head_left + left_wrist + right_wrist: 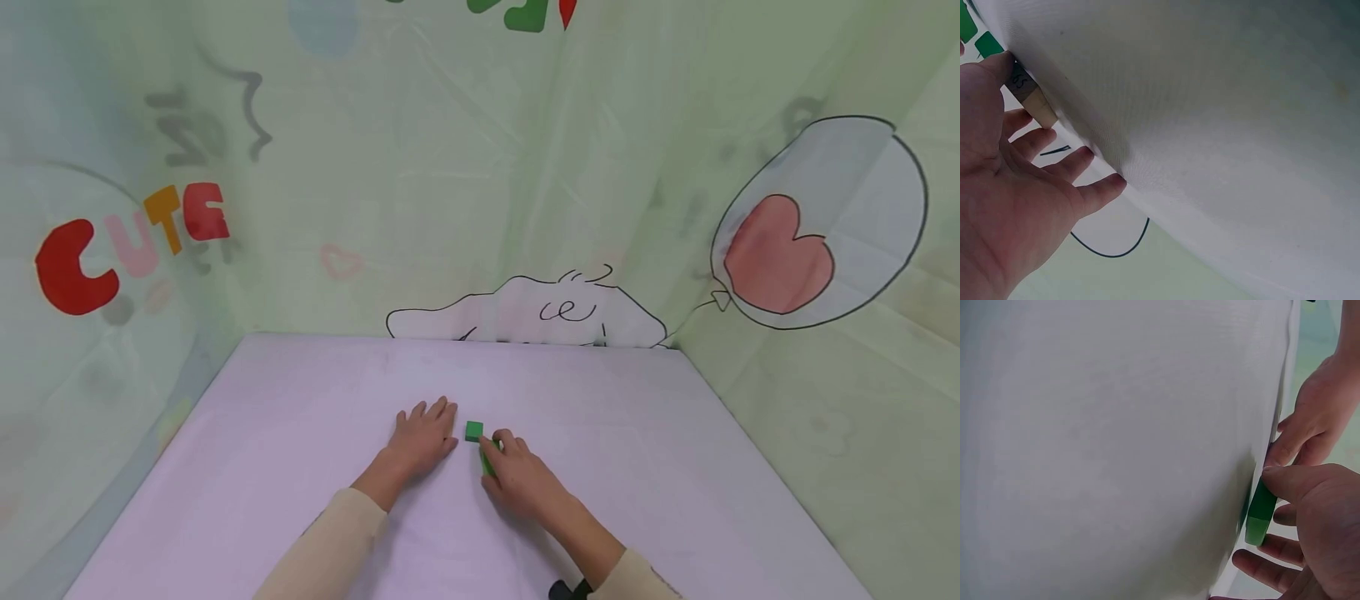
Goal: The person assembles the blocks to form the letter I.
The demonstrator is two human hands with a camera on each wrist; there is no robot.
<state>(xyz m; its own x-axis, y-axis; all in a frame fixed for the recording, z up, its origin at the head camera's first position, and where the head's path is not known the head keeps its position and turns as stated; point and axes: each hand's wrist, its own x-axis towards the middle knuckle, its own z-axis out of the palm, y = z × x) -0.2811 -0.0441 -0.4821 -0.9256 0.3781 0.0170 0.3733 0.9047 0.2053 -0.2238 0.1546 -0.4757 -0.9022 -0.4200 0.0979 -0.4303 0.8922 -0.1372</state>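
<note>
My right hand grips a green block between thumb and fingers, low over the table. Left of that block, a small green cube sits on the table in the gap between the hands. On the cube's other side, my left hand rests low with its fingers spread. In the left wrist view, a bare wooden block with a dark marking lies between this hand's thumb and fingers, which touch it at opposite ends. The head view hides that block beneath the hand.
The table has a pale lilac cover. Behind it and at both sides hang printed curtains with letters and a balloon. A black item shows by the right wrist at the bottom edge of the head view.
</note>
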